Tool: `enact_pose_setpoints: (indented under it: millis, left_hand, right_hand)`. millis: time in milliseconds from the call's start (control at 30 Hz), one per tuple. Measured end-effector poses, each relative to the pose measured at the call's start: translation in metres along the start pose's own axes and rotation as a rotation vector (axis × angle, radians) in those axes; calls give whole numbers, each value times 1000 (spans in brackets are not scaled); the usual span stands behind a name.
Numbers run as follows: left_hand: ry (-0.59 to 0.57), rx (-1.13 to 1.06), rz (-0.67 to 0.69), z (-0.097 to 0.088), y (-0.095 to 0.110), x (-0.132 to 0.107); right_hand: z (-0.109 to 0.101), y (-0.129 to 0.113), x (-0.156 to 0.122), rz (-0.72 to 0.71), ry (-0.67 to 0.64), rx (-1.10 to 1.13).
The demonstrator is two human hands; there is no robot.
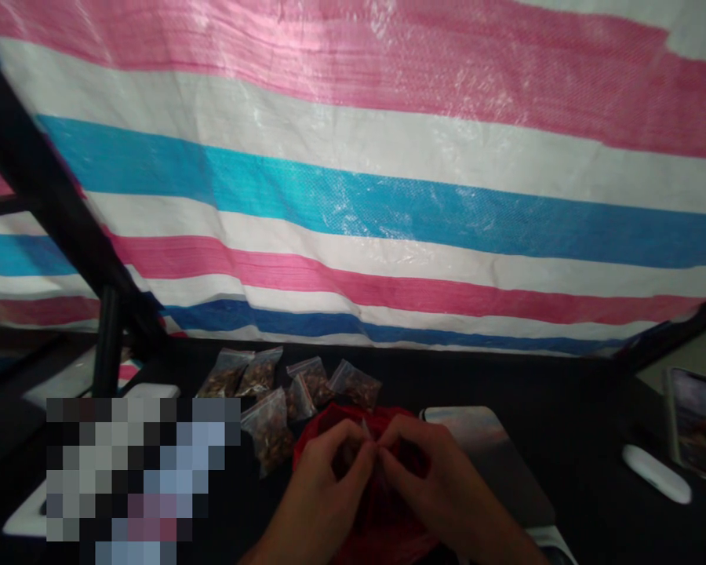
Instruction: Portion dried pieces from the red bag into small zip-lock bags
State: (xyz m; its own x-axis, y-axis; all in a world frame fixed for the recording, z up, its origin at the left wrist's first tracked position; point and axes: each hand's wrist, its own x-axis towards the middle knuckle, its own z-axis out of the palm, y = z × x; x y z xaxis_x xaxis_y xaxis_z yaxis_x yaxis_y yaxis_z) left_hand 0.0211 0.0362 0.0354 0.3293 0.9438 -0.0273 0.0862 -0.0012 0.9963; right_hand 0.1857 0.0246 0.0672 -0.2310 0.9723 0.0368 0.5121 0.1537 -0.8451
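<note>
Fingers [358,459] of the left hand [321,494] and right hand [435,486] pinch tip to tip, gathering a red bag [400,428] on the black desk [565,392]. Pinching close to the gather should stop the thin material slipping. Small zip bags [269,431] of brown pieces lie just beyond; no writing is readable.

A black table [565,392] carries six small zip bags [269,430] of brown pieces, grouped near its far edge, with a crumpled red bag [323,435] just beside them. Farther right lie a flat silver tablet [482,439], a white computer mouse [656,473] and a phone [697,424] (the table's left side is pixelated, so nothing there can be made out).
</note>
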Motion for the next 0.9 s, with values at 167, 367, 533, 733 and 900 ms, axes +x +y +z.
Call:
enact_pose_setpoints:
  millis: [167,367,533,733,900]
  left_hand:
    - [14,108,105,-1,-6,1]
    - [47,279,104,-1,-7,0]
    - [19,175,104,-5,0,-5]
    - [104,69,6,-7,-4,-5]
    - [120,-267,8,-8,-4,1]
  right_hand:
    - [4,4,2,21,88,-126]
    - [5,19,5,46,188,-141]
    - [6,16,3,-57,182,-127]
    - [9,5,-2,-330,78,-63]
    - [7,-4,-5,-444,-29,-28]
